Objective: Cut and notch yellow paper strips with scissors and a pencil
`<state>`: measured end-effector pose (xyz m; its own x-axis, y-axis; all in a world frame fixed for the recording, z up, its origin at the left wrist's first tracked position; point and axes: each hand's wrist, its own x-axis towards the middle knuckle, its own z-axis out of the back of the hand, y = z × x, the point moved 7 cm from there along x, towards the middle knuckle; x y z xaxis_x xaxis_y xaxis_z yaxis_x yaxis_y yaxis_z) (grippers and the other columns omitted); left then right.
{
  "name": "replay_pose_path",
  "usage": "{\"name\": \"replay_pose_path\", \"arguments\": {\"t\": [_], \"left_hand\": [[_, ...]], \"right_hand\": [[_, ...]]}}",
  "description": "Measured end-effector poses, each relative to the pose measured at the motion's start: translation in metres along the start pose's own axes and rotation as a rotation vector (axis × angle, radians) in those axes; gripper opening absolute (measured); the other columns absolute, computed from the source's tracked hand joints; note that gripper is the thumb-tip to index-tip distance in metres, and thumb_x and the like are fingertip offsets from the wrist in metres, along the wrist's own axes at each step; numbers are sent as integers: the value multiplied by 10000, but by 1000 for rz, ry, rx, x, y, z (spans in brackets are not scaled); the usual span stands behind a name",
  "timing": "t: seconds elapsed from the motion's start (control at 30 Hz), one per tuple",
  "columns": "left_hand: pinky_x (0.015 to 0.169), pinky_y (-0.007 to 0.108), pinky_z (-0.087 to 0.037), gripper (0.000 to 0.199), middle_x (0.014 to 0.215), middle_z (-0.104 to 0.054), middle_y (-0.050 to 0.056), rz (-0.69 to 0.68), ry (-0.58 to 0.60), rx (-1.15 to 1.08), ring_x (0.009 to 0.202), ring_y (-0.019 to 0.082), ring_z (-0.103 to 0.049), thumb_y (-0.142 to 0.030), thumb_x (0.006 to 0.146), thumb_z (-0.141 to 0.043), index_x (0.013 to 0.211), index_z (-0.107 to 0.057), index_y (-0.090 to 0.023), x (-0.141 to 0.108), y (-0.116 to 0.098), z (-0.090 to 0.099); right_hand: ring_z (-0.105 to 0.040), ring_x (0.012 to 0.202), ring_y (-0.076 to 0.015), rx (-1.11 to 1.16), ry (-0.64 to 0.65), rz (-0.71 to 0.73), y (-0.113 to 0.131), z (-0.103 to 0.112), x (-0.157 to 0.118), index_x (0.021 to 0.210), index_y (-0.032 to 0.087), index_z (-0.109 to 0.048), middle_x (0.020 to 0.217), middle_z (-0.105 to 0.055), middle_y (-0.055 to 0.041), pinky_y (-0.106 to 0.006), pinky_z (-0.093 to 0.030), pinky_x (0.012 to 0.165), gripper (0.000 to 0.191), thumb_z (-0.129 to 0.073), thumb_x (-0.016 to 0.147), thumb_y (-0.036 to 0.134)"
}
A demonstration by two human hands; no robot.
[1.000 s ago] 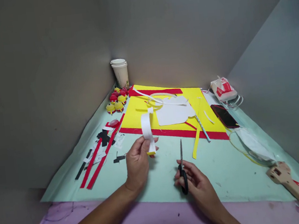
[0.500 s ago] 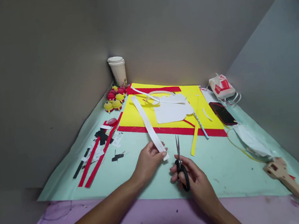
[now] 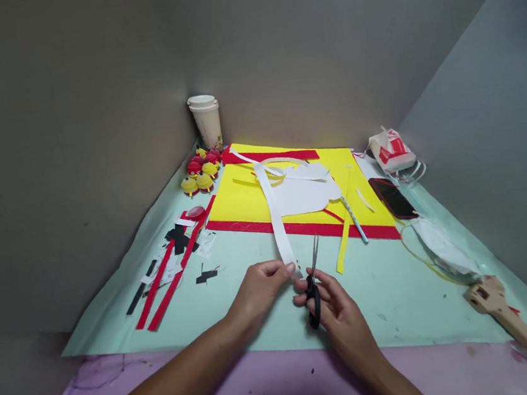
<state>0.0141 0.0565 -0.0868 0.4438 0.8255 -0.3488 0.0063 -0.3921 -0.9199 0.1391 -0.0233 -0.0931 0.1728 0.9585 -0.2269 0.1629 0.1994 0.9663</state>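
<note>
My left hand [image 3: 267, 289] pinches the near end of a long white paper strip [image 3: 276, 221], which reaches forward over yellow sheets [image 3: 240, 203] with red borders. In my right hand [image 3: 335, 303] are black-handled scissors [image 3: 314, 302], fingers round the handles, the narrow blades pointing forward and slightly apart. The blades are just right of the strip and do not touch it. A white paper piece [image 3: 304, 196] and curled white strips lie on the yellow sheets, with a patterned stick [image 3: 356, 224] and a yellow strip [image 3: 344, 248] near their front edge.
At the left are red strips [image 3: 165, 300], black and white scraps [image 3: 180, 238], and several red-yellow balls [image 3: 204, 182] by a white cup [image 3: 207, 121]. At the right are a phone [image 3: 392, 198], a tissue pack [image 3: 390, 151], a white mask [image 3: 445, 246] and a beige glue gun [image 3: 500, 310].
The white strip has swung to the right at its far end and stands more upright in view. The scissors have tilted, their tips slightly to the right, and my right hand has shifted slightly left.
</note>
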Motion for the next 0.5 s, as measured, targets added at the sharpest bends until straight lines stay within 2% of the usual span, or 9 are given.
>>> {"name": "replay_pose_path", "arguments": {"t": [0.1,0.27,0.5], "left_hand": [[757,288,-459,312,818,-727,56,-2,-4,48,773,178,-636,-446,833,-661,890,-741,-150,-1,-2,0],[877,302,-474,281,772,-717,70,22,67,-146,809,169,-658,-388,834,-685,850,-727,-111,2,0,-7],[900,315,-509,326,769,-669,47,53,-4,-278,793,142,-636,-407,731,-791,730,-676,-102,7,3,1]], "right_hand": [[-679,996,-232,-9,1,-3,1,0,-1,1280,238,-504,1209,-666,-132,-354,-533,826,525,-681,839,460],[-673,971,-231,-22,0,-15,0,1,-1,1275,215,-498,1172,-665,-138,-356,-528,809,529,-674,837,454],[-643,785,-169,-78,58,-25,-2,-1,-2,1240,197,-527,980,-665,-72,-287,-505,691,455,-631,860,425]]}}
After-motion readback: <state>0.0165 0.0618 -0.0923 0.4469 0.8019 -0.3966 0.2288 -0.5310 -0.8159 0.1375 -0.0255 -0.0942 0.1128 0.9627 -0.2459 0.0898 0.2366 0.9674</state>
